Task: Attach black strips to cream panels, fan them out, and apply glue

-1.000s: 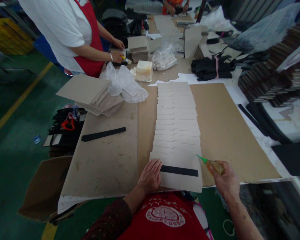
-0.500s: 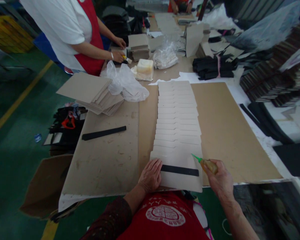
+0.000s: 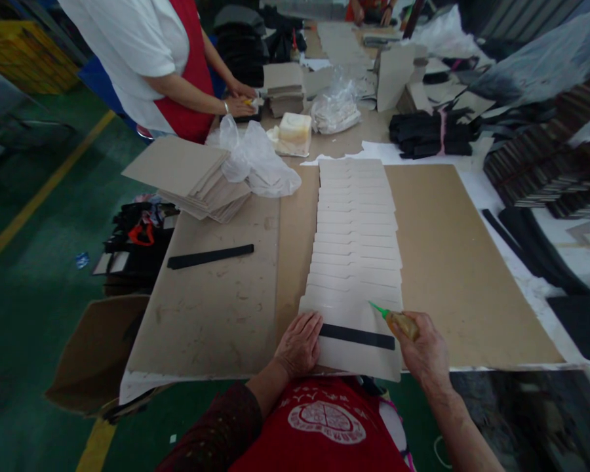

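Note:
My right hand [image 3: 427, 351] grips a squeeze glue bottle [image 3: 403, 324] with amber contents and a green nozzle. Its tip points left, at the surface of the nearest grey card [image 3: 358, 362] or just above it; contact is hard to tell. Across this card lies a black strip [image 3: 358, 336]. My left hand [image 3: 299, 342] rests flat with fingers outstretched on the card's left edge, covering the strip's left end. Beyond it, a row of overlapping grey cards [image 3: 354, 231] runs away from me over the brown board [image 3: 452, 275].
Another black strip [image 3: 210, 256] lies to the left. Behind it are a stack of grey cards [image 3: 177, 160] and a clear plastic bag [image 3: 270, 164]. A co-worker's hands [image 3: 240, 101] work at the far left. Bundled black strips [image 3: 423, 134] lie at the back right.
The bottle's nozzle tip has moved left over the card with my right hand. My left hand stays put on the card. The co-worker's hands have shifted, and the view has moved slightly.

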A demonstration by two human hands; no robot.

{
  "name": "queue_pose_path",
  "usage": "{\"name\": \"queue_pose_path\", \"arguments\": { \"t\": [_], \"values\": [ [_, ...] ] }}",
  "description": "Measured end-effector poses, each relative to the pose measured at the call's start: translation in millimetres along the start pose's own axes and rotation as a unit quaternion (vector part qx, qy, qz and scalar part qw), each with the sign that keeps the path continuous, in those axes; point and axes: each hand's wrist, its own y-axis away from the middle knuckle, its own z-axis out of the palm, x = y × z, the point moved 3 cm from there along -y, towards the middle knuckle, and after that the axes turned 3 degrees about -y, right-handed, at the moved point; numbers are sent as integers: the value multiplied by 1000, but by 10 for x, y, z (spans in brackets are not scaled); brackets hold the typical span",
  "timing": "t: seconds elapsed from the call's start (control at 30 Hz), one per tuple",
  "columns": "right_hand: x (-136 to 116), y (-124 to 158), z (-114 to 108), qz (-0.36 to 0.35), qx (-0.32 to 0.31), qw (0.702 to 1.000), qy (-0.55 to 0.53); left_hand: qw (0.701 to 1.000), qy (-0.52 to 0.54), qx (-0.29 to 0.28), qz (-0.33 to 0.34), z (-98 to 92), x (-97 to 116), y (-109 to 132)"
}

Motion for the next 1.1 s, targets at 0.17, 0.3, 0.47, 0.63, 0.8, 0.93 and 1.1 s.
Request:
{"name": "queue_pose_path", "arguments": {
  "t": [0.17, 0.3, 0.47, 0.63, 0.8, 0.93, 1.1],
  "values": [
    [-138, -17, 134, -22, -32, 999, 11, 1000, 0, 6, -1, 8, 1, 1],
    [-257, -53, 179, -40, -34, 998, 23, 1000, 0, 2, -2, 31, 0, 9],
    [-426, -84, 243, -87, -51, 995, -4, 1000, 6, -12, -6, 31, -2, 12],
    [-478, -111, 254, -95, -45, 994, -9, 1000, 6, -2, -8, 27, 3, 18],
    [-660, -125, 393, -118, -71, 990, -15, 1000, 15, 5, -9, 16, 12, 18],
    [-877, -114, 547, -139, -90, 986, -23, 1000, 22, 5, -13, 16, 14, 19],
    [-1089, -114, 677, -164, -107, 980, -26, 1000, 28, -4, -12, 31, 15, 27]
  ]
}}
